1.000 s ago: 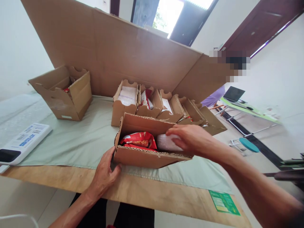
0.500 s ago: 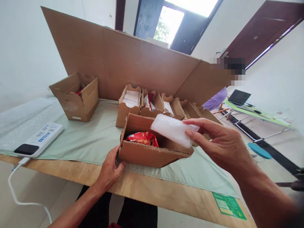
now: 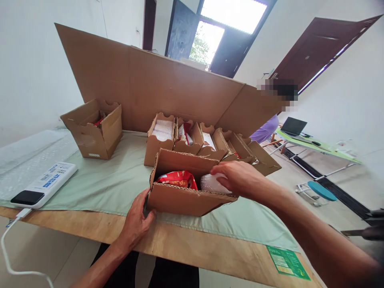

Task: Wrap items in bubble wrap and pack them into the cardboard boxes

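Observation:
An open cardboard box (image 3: 180, 202) stands near the table's front edge. Inside its left part lies a red snack bag (image 3: 177, 179). My left hand (image 3: 139, 218) grips the box's left end, with the thumb at the front wall and the fingers along the side. My right hand (image 3: 237, 174) reaches over the box's right end, its fingers closed on a white bubble-wrapped packet (image 3: 210, 183). That packet is partly down inside the box, beside the red bag. The right fingertips are partly hidden behind the packet and the hand.
Behind stands a row of cardboard boxes (image 3: 160, 148) holding packets. Another box (image 3: 99, 136) is at the left, near a white power bank (image 3: 45, 186) with a cable. A tall cardboard panel (image 3: 168, 88) backs the table. A person in purple (image 3: 265, 129) is beyond it.
My right hand has lowered the bubble-wrapped packet from above the rim into the box's right part. My left hand stays at the box's left end. The view has shifted slightly.

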Action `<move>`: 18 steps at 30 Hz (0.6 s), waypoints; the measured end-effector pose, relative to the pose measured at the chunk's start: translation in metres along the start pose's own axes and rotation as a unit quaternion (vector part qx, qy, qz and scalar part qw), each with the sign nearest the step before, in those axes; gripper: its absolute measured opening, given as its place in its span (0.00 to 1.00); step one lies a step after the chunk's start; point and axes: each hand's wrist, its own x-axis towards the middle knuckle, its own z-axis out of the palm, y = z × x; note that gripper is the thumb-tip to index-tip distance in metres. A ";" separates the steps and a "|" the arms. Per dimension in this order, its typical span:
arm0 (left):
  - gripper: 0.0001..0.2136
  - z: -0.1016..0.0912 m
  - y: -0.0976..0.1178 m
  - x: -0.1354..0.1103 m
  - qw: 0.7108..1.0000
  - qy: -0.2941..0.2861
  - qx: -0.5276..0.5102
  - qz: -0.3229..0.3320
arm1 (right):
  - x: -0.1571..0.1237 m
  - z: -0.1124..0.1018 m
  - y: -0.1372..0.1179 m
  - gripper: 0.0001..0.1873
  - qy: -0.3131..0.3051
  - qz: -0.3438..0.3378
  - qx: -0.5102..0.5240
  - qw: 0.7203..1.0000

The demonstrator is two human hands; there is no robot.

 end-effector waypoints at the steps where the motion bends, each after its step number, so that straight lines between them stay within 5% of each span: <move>1: 0.29 0.000 0.000 0.000 1.000 0.001 -0.002 -0.002 | 0.009 -0.001 -0.005 0.16 -0.036 -0.009 -0.009 0.999; 5: 0.27 0.001 0.000 0.001 1.000 0.014 -0.010 0.007 | 0.035 0.004 -0.016 0.16 -0.108 -0.059 0.034 0.992; 10: 0.27 -0.001 0.003 0.002 1.000 0.000 -0.006 0.000 | 0.032 0.021 -0.003 0.20 -0.076 -0.097 0.110 0.986; 18: 0.23 -0.006 0.008 0.001 0.999 0.001 0.023 -0.021 | 0.032 0.041 -0.007 0.19 -0.084 -0.087 0.064 0.991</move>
